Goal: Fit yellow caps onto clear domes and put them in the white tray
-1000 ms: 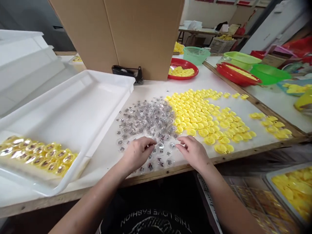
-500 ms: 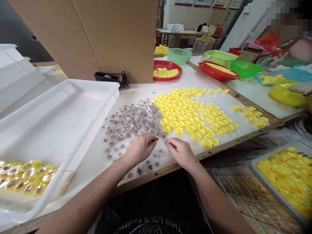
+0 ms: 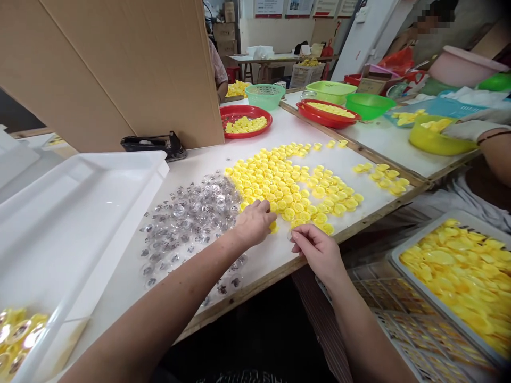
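Note:
My left hand (image 3: 257,221) reaches over the near left edge of the yellow pieces (image 3: 279,186), its fingers curled down around something I cannot make out. Just to the right, my right hand (image 3: 315,242) pinches a small clear disc (image 3: 290,234) between thumb and forefinger above the white table (image 3: 263,260). Many clear discs with dark printed figures (image 3: 191,213) lie in a loose heap left of the yellow pieces, partly behind my left forearm.
A white tray (image 3: 99,213) holding yellow pieces stands left. Behind are a cardboard sheet (image 3: 151,69), black tape dispenser (image 3: 154,144) and red plate (image 3: 263,131). Right are a full yellow-piece crate (image 3: 459,276) and a person's gloved hand (image 3: 475,125) at a yellow bowl (image 3: 435,141).
My left hand has moved right and forward from the clear discs to the yellow pieces. My right hand has shifted slightly right. The camera view has turned right.

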Action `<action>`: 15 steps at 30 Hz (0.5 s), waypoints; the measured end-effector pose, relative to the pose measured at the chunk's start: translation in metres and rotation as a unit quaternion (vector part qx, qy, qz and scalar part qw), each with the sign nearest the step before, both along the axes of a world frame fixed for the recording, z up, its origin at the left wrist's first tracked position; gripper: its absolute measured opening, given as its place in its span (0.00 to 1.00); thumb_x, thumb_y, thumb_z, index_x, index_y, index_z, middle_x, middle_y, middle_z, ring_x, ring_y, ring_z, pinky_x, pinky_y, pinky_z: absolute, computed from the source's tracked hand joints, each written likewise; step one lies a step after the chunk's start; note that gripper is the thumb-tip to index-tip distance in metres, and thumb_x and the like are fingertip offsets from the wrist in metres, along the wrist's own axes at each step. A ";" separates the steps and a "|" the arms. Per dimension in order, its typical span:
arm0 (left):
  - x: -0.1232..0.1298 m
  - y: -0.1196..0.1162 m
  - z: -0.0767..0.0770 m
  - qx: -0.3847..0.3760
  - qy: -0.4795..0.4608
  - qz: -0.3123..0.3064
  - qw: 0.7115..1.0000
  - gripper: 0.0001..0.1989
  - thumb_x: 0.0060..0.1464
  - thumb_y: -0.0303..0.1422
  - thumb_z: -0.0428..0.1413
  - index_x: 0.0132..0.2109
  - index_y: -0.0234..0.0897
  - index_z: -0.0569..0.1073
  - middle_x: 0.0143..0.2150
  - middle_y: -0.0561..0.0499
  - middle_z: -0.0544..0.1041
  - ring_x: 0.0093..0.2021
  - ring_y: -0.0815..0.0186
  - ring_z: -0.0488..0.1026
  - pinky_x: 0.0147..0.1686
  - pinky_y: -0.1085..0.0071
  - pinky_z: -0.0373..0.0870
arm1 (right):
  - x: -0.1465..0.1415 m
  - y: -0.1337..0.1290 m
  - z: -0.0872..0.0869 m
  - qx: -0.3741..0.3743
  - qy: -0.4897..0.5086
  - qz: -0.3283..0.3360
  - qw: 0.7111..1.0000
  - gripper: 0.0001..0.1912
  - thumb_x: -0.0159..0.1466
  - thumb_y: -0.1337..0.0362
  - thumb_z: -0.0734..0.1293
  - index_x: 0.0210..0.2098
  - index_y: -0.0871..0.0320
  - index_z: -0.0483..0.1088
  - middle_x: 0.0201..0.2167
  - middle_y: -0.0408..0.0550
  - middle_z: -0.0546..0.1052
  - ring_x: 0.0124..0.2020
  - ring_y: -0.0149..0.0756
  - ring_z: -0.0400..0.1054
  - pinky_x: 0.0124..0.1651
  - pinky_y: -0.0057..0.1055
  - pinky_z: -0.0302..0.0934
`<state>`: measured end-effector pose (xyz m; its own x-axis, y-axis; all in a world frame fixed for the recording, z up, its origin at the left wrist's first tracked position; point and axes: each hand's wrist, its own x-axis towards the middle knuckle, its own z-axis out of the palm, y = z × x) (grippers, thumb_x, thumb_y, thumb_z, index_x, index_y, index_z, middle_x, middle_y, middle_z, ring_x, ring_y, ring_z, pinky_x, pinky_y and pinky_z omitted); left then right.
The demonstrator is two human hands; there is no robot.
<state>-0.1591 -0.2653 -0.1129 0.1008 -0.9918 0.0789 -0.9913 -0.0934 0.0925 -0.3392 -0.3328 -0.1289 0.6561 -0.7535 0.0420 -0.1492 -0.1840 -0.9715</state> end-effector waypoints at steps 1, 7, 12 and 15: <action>-0.003 0.006 0.001 -0.006 0.014 -0.007 1.000 0.08 0.50 0.29 0.55 0.39 0.36 0.74 0.46 0.43 0.71 0.45 0.55 0.67 0.43 0.62 0.66 | 0.001 0.001 0.000 0.018 -0.018 -0.006 1.000 0.11 0.60 0.55 0.67 0.34 0.58 0.70 0.27 0.43 0.74 0.24 0.30 0.69 0.27 0.27 0.63; -0.018 0.060 0.014 -0.046 0.332 0.124 0.934 0.11 0.47 0.32 0.56 0.40 0.36 0.67 0.29 0.53 0.71 0.28 0.67 0.68 0.29 0.71 0.65 | 0.020 0.023 0.001 0.010 -0.104 -0.018 0.994 0.08 0.60 0.60 0.68 0.35 0.58 0.70 0.25 0.43 0.75 0.26 0.32 0.72 0.30 0.29 0.68; -0.018 0.105 0.014 -0.120 0.434 0.181 0.874 0.10 0.48 0.34 0.57 0.37 0.37 0.67 0.25 0.57 0.67 0.25 0.72 0.63 0.25 0.75 0.60 | 0.041 0.058 0.011 -0.270 -0.111 0.024 0.956 0.05 0.63 0.69 0.64 0.37 0.56 0.71 0.33 0.47 0.76 0.34 0.35 0.72 0.37 0.33 0.68; -0.015 0.126 0.010 -0.146 0.434 0.227 0.859 0.13 0.46 0.34 0.59 0.41 0.35 0.69 0.29 0.55 0.69 0.26 0.72 0.65 0.27 0.74 0.63 | 0.049 0.076 0.015 -0.344 -0.125 0.078 0.927 0.09 0.63 0.73 0.62 0.39 0.56 0.70 0.35 0.49 0.76 0.38 0.36 0.72 0.41 0.33 0.68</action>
